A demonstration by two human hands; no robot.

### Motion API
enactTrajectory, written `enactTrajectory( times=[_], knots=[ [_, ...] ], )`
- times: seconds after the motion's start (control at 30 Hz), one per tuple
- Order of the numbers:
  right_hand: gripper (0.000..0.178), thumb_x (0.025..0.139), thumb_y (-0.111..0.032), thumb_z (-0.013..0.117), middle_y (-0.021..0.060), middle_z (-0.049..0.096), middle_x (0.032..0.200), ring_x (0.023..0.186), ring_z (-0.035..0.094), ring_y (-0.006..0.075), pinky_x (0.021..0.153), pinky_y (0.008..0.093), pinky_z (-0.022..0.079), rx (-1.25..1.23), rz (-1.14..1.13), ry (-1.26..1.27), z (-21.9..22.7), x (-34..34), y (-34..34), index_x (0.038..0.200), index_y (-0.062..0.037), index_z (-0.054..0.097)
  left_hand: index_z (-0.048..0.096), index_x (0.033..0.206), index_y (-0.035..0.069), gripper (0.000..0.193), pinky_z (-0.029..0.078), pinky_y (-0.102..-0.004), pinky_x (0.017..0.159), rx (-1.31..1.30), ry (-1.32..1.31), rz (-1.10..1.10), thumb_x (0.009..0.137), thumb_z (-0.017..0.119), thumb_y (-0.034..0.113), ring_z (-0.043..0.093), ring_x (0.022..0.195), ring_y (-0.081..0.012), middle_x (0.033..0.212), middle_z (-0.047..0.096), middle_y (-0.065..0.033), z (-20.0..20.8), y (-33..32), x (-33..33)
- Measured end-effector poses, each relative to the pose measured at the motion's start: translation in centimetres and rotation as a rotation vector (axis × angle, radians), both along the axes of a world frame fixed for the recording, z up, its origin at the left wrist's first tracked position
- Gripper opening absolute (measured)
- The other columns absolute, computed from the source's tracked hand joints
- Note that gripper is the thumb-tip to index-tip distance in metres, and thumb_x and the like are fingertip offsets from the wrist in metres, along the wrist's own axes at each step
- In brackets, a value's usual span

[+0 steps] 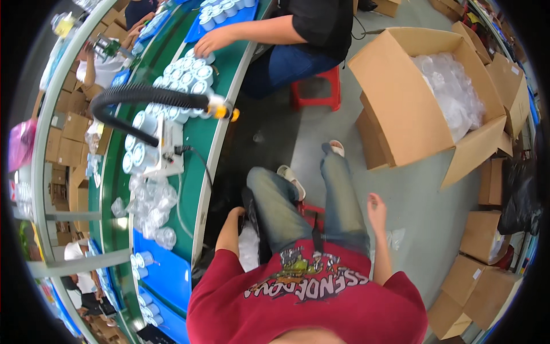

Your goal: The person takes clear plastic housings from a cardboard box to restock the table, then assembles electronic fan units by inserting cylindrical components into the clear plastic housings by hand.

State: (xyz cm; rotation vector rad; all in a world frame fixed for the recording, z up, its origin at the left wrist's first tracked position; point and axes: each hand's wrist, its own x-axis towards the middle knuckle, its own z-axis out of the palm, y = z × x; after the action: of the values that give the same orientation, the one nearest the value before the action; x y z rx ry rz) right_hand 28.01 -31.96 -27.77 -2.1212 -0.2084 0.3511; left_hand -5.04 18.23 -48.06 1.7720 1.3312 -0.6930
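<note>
My left hand [236, 212] is down beside the table edge, at the rim of a black plastic bag [252, 215] with whitish plastic in it. Its fingers are mostly hidden, so its grip cannot be made out. On the other side of my legs, my right hand [376, 210] hangs in the air over the floor, fingers loosely bent and apart, holding nothing I can see. Clear plastic cups [156, 206] lie in a pile on the green table. Near them, a white box-shaped device [171, 148] carries a black flexible hose [137, 94] with a yellow-tipped nozzle.
Light-blue lidded cups [186, 74] crowd the green table [197, 155], where a co-worker's hand [213, 42] reaches in. A blue tray [166, 275] lies nearer. At right stands an open carton [395, 97] of clear plastic pieces [450, 86]. A red stool [321, 92] stands ahead.
</note>
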Motion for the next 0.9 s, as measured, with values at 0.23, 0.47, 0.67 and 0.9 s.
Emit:
enactTrajectory(
  times=[0.23, 0.47, 0.67, 0.9],
  knots=[
    [0.067, 0.073, -0.021, 0.068, 0.0215, 0.032, 0.137, 0.121, 0.036, 0.0396, 0.1, 0.0447, 0.031, -0.377, 0.08, -0.078, -0.5, 3.0, 4.1, 0.133, -0.0131, 0.04, 0.067, 0.092, 0.004, 0.029, 0.049, -0.0432, 0.079, 0.446, 0.372, -0.462, 0.077, 0.058, 0.028, 0.062, 0.094, -0.0307, 0.101, 0.064, -0.0179, 1.1, 2.4, 22.1],
    [0.069, 0.064, -0.014, 0.069, 0.02, 0.033, 0.137, 0.12, 0.037, 0.0399, 0.099, 0.047, 0.032, -0.436, -0.033, 0.055, -0.4, 2.9, 2.6, 0.128, -0.0106, 0.043, 0.063, 0.098, 0.001, 0.036, 0.047, -0.0467, 0.081, 0.463, 0.129, -0.478, 0.078, 0.056, 0.03, 0.058, 0.096, -0.0376, 0.103, 0.06, -0.0231, -8.0, 9.9, 34.6],
    [0.08, 0.067, -0.021, 0.074, 0.0283, 0.026, 0.139, 0.126, 0.028, 0.0469, 0.102, 0.0512, 0.029, -0.506, 0.004, 0.038, -4.1, 0.7, 0.1, 0.134, -0.0056, 0.033, 0.063, 0.098, -0.004, 0.042, 0.04, -0.0431, 0.093, 0.381, 0.192, -0.543, 0.072, 0.051, 0.027, 0.05, 0.108, -0.0407, 0.113, 0.055, -0.0263, -22.7, 14.0, 35.6],
    [0.076, 0.068, -0.027, 0.072, 0.0234, 0.034, 0.133, 0.118, 0.036, 0.0434, 0.097, 0.0496, 0.033, -0.66, 0.013, 0.108, -7.8, 1.4, 4.3, 0.133, -0.0098, 0.036, 0.061, 0.097, -0.008, 0.042, 0.04, -0.0479, 0.091, 0.279, -0.024, -0.127, 0.073, 0.054, 0.026, 0.05, 0.107, -0.0426, 0.107, 0.056, -0.0299, -32.0, 14.5, 38.0]
  ],
)
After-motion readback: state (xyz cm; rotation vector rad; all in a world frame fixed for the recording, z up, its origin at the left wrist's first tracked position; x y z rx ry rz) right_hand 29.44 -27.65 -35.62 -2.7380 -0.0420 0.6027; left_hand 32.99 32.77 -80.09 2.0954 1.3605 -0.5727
